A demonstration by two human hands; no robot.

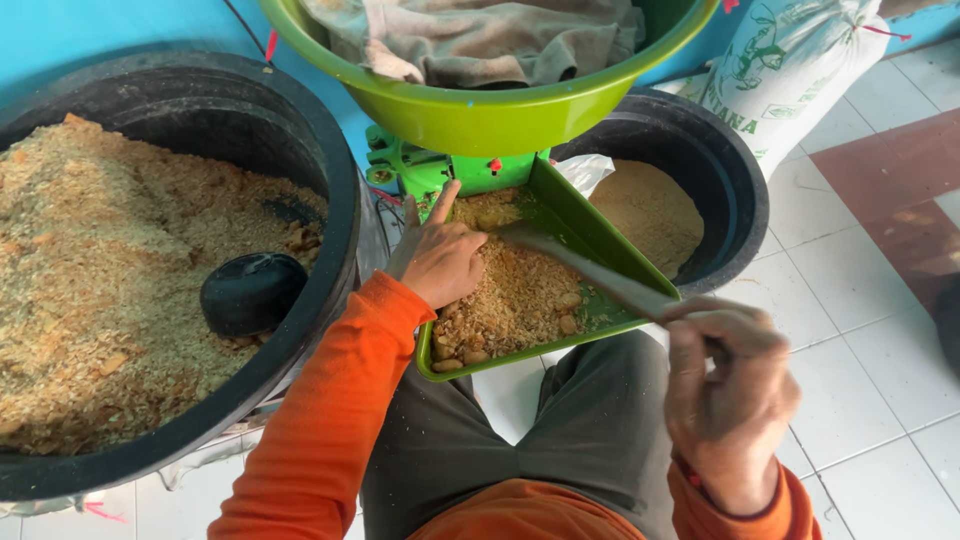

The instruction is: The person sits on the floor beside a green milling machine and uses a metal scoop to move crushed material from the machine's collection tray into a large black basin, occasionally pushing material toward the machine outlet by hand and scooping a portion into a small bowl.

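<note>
My left hand rests with fingers spread on coarse tan crumbly feed piled in a green feed tray of a green grinding machine. My right hand grips a long flat stick whose far end reaches into the feed near the machine's opening. Both sleeves are orange. A green basin holding a crumpled grey cloth sits on top of the machine.
A large black tub at the left holds tan meal and a black scoop bowl. Another black tub behind the tray holds finer powder. A white printed sack leans at the upper right. White and reddish floor tiles lie to the right.
</note>
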